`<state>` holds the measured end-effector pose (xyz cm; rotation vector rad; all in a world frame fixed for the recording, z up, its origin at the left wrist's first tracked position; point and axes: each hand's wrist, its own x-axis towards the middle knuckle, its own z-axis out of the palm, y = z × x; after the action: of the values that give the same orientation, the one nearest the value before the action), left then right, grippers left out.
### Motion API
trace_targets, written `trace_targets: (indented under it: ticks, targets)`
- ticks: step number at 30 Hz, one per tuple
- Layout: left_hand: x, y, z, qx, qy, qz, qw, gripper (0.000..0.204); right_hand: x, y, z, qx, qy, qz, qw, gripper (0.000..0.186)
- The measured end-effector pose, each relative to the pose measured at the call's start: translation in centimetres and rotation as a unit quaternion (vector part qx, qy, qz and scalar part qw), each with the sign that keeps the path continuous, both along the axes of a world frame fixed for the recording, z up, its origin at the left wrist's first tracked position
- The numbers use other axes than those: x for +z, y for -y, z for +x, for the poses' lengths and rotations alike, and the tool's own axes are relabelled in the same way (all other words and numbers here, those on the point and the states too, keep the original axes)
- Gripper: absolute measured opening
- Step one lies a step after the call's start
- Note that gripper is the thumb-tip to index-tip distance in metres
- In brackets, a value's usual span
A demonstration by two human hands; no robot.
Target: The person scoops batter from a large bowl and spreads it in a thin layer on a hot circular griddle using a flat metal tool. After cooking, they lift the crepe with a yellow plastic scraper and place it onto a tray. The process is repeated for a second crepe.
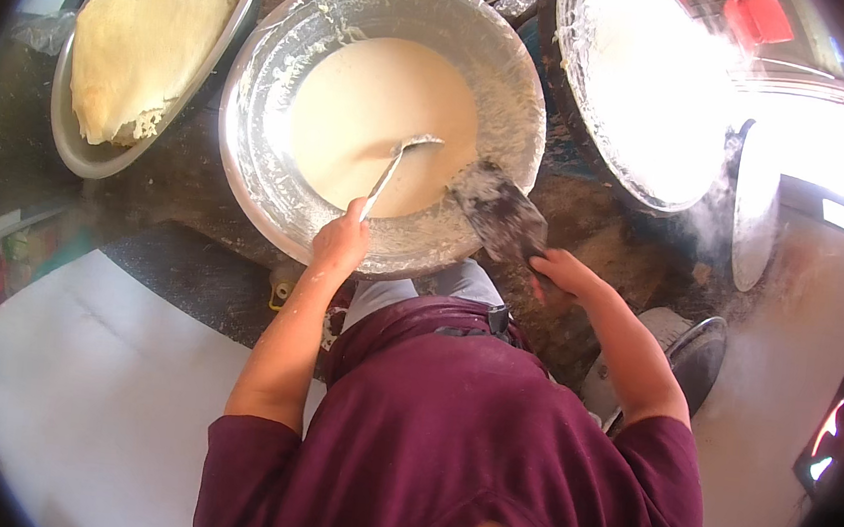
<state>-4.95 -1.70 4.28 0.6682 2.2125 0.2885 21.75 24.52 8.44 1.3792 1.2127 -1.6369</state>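
Note:
A large metal bowl (247, 168), its walls smeared with batter, stands in front of me. Pale, runny batter (376, 99) fills its middle. My left hand (342, 241) is closed around the handle of a ladle (384, 182), whose head is at the batter's surface. In my right hand (564, 274) is a dark, flat, wide-bladed scraper (501, 215), blurred by motion. Its blade reaches over the bowl's right rim, and its tip is near the batter's edge; whether it touches cannot be told.
At left, an oval-looking metal tray (99, 167) bears a stack of thin flatbreads (156, 34). A round, bright, steaming griddle (646, 112) lies to the right, with a round lid-like disc (756, 207) upright beside it. A red object (758, 17) sits beyond. Lower right is a dark round pan (699, 363).

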Motion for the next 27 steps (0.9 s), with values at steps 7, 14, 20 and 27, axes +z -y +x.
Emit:
trace_targets:
  ticks: [7,14,20,27]
  targets:
    - [-0.5,7.7,0.0,0.115,-0.037,0.041,0.992,0.036,5.6,-1.4,10.0,0.228,-0.088,0.206,0.948,0.021]
    - [-6.2,-2.8,-5.0,0.299,-0.16,0.094,0.936,0.036,1.6,-3.7,6.7,0.229,-0.164,0.258,0.924,0.024]
    - [-6.4,-9.3,3.3,0.199,-0.115,0.029,0.973,0.036,0.8,-7.0,9.0,0.16,-0.198,0.21,0.944,0.028]
    - [-2.6,-0.4,11.9,0.324,-0.134,0.046,0.935,0.03,0.2,-9.5,9.9,0.251,-0.221,0.222,0.916,0.026]
